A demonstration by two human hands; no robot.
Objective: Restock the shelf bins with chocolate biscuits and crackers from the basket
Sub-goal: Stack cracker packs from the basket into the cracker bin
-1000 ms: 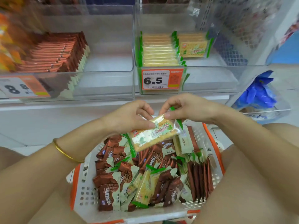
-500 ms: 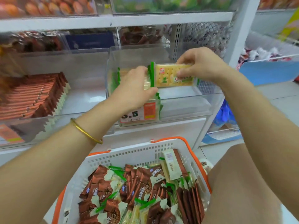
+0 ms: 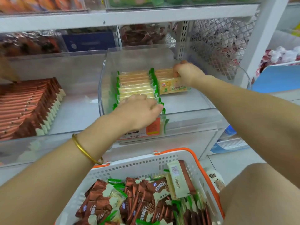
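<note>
Right hand [image 3: 186,73]: fingers curl over the top edge of a cracker packet [image 3: 172,86] and grip it upright at the front of the short right-hand stack inside the clear bin [image 3: 186,109].
Packet print: yellow cracker picture, a small red logo square at the upper left, and a line of green characters lower down that is too soft to read; green crimped ends.
Left hand [image 3: 139,109]: fingers straight and together, lying on the front of the cracker row [image 3: 136,83], holding nothing.
Cracker row: flat pale-yellow packets on edge with green zigzag seals, in the bin's left half.
Price tag [image 3: 151,129]: orange-and-white card on the bin's front wall, digits mostly behind the left hand.
Basket [image 3: 146,164]: white perforated plastic with an orange rim, below the shelf.
Chocolate biscuits [image 3: 146,197]: glossy brown-and-cream wrappers heaped in the basket, with white characters and a small blue round logo; green-ended packets are mixed in.
Neighbouring bin: a brown packet row [image 3: 27,108] stands on edge.
Bangle [image 3: 86,150]: smooth gold ring on the left wrist.
</note>
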